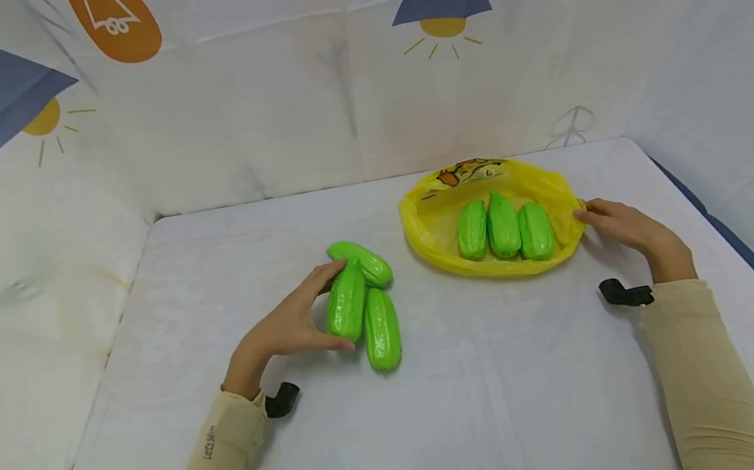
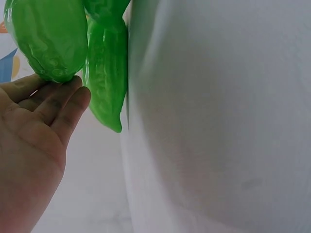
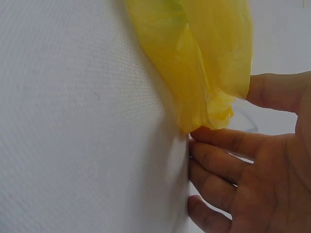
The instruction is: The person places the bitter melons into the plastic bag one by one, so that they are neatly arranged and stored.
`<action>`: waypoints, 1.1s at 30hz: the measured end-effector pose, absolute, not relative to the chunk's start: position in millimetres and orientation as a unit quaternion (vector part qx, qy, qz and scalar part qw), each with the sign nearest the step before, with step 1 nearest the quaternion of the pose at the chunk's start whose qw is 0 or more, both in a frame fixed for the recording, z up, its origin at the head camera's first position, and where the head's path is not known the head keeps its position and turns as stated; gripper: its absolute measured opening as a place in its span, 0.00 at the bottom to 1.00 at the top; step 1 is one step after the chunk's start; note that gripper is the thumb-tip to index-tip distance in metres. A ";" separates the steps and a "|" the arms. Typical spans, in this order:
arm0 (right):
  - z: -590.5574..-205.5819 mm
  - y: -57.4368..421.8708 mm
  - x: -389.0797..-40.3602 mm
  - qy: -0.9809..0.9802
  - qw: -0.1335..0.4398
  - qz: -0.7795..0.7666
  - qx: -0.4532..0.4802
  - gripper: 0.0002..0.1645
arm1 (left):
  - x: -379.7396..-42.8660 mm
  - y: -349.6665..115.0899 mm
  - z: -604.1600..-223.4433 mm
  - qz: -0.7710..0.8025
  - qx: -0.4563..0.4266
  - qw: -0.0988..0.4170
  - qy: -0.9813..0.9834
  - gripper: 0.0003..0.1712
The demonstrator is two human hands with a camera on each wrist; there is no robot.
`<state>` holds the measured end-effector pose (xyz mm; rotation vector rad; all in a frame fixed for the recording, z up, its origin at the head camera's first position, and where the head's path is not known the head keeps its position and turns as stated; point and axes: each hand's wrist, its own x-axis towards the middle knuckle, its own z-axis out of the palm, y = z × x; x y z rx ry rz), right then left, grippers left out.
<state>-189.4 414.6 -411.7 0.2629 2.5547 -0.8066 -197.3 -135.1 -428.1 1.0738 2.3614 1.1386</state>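
Observation:
My left hand (image 1: 285,323) holds a glossy green zucchini (image 1: 346,303) between the thumb at its lower end and the fingers near its upper end. Close against it, a second zucchini (image 1: 383,333) and a third zucchini (image 1: 365,263) lie on the table. In the left wrist view the held zucchini (image 2: 48,39) covers part of the others. A yellow plastic bag (image 1: 432,247) lies to the right, its mouth spread wide, with three green zucchinis (image 1: 503,226) side by side inside. My right hand (image 1: 632,231) pinches the bag's right edge with thumb and index finger.
A white cloth covers the table (image 1: 487,381). White sheeting (image 1: 271,113) with printed lamps and bulbs hangs behind, and similar sheets hang at both sides. A dark blue strip (image 1: 753,256) runs along the right edge.

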 end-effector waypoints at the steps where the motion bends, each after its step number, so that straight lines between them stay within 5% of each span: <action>1: -411.6 414.7 -189.2 0.925 0.224 -0.292 0.096 0.55 | -197.4 -134.5 -428.6 0.397 0.374 0.154 0.824 0.69; 33: -414.1 412.9 -189.6 0.926 0.212 -0.295 0.098 0.55 | -208.6 -74.9 -412.6 0.363 0.421 0.140 0.819 0.67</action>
